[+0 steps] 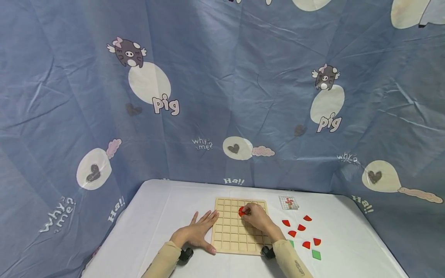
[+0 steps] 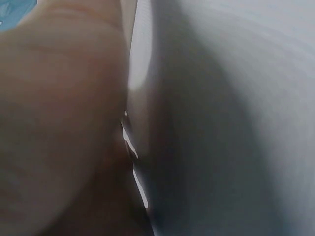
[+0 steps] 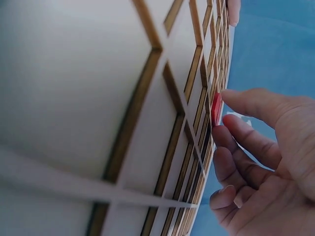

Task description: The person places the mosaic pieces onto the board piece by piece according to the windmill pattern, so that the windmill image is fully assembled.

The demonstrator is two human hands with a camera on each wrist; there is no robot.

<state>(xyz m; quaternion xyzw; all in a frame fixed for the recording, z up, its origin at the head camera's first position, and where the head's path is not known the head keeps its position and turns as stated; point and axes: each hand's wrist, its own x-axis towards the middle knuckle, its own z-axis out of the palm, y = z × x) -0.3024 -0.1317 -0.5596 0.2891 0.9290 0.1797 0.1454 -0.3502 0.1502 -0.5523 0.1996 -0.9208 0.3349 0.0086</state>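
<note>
A pale wooden grid board (image 1: pixel 230 231) lies on the white table. My left hand (image 1: pixel 198 231) is spread flat at its left side, fingertips at the board's left edge and thumb by the lower left corner. Near the board's upper middle, my right hand (image 1: pixel 258 218) pinches a red piece (image 3: pixel 215 109) between thumb and index finger, low against the grid. Red rounded pieces (image 1: pixel 240 211) show beside those fingertips in the head view; the hand partly covers them. The left wrist view holds mostly blurred skin (image 2: pixel 59 108) and table surface.
Right of the board lie several red quarter-circle pieces (image 1: pixel 301 227) and two green pieces (image 1: pixel 316 254), one partly behind the right forearm. A small card with a grid picture (image 1: pixel 288 202) lies at the board's upper right. Blue printed cloth (image 1: pixel 222 96) hangs behind the table.
</note>
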